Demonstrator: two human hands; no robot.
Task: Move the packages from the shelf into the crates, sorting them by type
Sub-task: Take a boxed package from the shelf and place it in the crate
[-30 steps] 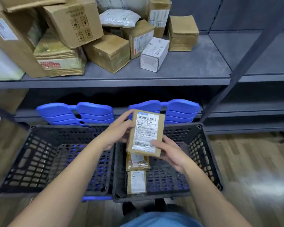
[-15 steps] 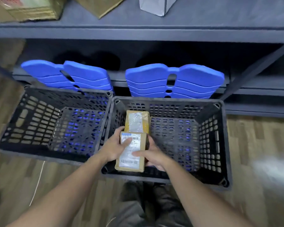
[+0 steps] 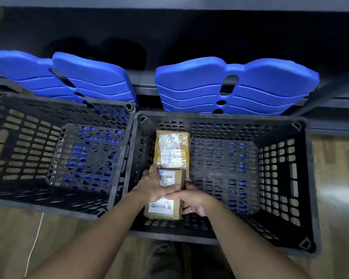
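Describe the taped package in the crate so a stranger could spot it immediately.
Of the two black crates side by side, take the right crate. Near its left wall, the package lies just beyond the box. Shiny clear tape over yellow wrapping sets it apart; the box is bare brown cardboard.
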